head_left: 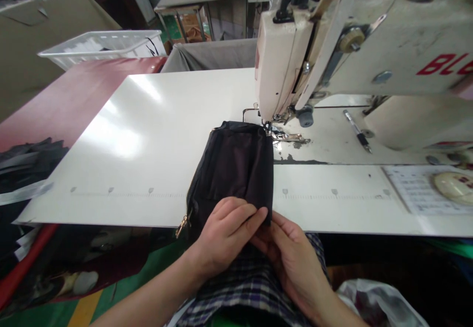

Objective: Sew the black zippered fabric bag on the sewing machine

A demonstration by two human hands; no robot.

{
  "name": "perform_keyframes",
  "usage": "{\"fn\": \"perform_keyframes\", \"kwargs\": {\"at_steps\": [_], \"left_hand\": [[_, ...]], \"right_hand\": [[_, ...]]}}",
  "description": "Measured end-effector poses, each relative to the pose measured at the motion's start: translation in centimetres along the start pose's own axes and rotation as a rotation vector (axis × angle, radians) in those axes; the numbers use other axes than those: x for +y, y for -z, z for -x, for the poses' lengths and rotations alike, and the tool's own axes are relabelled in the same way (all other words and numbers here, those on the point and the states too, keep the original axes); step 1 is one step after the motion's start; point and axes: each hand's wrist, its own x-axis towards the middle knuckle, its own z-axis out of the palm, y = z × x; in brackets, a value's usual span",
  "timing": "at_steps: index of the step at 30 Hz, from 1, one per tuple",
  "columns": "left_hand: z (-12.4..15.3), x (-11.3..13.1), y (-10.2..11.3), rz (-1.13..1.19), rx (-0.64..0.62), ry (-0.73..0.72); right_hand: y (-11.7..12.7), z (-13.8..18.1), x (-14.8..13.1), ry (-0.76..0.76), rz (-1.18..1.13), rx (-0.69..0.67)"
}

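A black zippered pouch (236, 164) lies on the white sewing table, its far right corner at the needle and presser foot of the sewing machine (281, 65). A gold zipper pull (181, 226) hangs at its near left edge. My left hand (227, 231) is closed on the pouch's near edge, with thumb and fingers together. Closed on the near right corner, my right hand (286, 245) pinches the cloth from below, some of its fingers hidden under the pouch. Both hands are close together at the table's front edge.
A pen (357, 131) lies on the machine bed at the right, near a paper sheet (410, 189) under a round object. Dark cloth pieces (29, 162) are piled at the left. A white plastic basket (107, 46) stands behind the table.
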Motion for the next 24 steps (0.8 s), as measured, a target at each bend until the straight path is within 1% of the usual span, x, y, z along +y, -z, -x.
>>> {"fn": "perform_keyframes", "kwargs": {"at_steps": [3, 7, 10, 13, 15, 18, 20, 22, 23, 24], "left_hand": [[-0.2, -0.3, 0.7, 0.057, -0.065, -0.059], [-0.8, -0.3, 1.3, -0.001, -0.115, -0.167], [-0.7, -0.4, 1.2, -0.020, -0.144, -0.191], [-0.3, -0.4, 1.0, -0.057, -0.155, -0.197], [-0.1, -0.5, 1.0, -0.082, -0.153, -0.204], [-0.3, -0.3, 1.1, -0.086, -0.136, -0.222], [-0.5, -0.2, 1.2, -0.080, -0.127, -0.223], [-0.7, 0.0, 1.2, -0.072, -0.123, -0.207], [-0.7, 0.1, 1.2, -0.065, -0.124, -0.204], [-0.7, 0.1, 1.3, -0.059, -0.125, -0.210]], "right_hand": [[0.2, 0.2, -0.3, -0.031, 0.040, -0.035], [0.5, 0.3, -0.4, -0.035, 0.046, -0.057], [0.8, 0.3, -0.3, -0.065, 0.021, -0.029], [1.0, 0.4, -0.5, -0.098, -0.060, 0.000], [1.0, 0.4, -0.9, -0.108, -0.114, -0.017], [0.7, 0.6, -1.3, -0.092, -0.134, -0.086], [0.7, 0.7, -1.3, -0.083, -0.084, -0.130], [1.1, 0.8, -1.0, -0.044, 0.052, -0.133], [1.6, 0.8, -0.9, 0.036, 0.169, -0.095], [2.1, 0.7, -0.8, 0.174, 0.328, -0.038]]}}
